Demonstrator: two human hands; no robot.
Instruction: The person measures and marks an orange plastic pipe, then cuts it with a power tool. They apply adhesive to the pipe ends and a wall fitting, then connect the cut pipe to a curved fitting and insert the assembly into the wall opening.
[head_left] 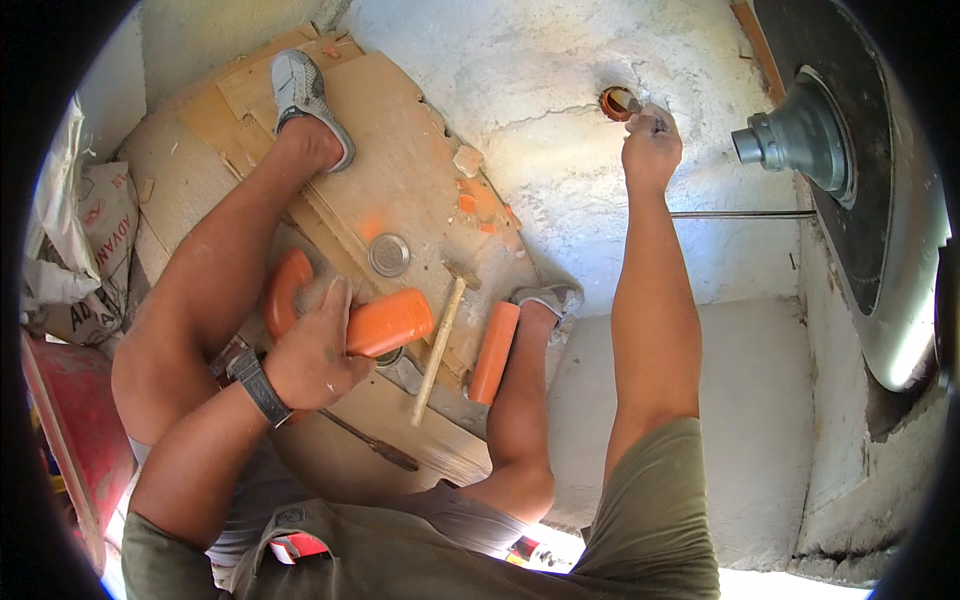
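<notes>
My left hand (310,350) grips an orange pipe fitting (390,320); a curved orange section (283,288) shows behind the hand, which hides whether the two join. My right hand (652,150) is raised to the white wall, closed on a small tool (629,102), possibly a brush or scraper, at an orange-rimmed pipe opening (606,106). Below the left hand a tin (390,359) is partly hidden. A wooden-handled hammer (440,345) and a short orange pipe (492,355) lie to its right.
Cardboard (350,120) bears a metal lid (389,255) and a screwdriver (390,450) between my legs. Sacks (100,230) and a red object (80,430) stand left. A dark panel with a grey conical fitting (805,135) juts at right. A thin rod (740,214) runs along the wall.
</notes>
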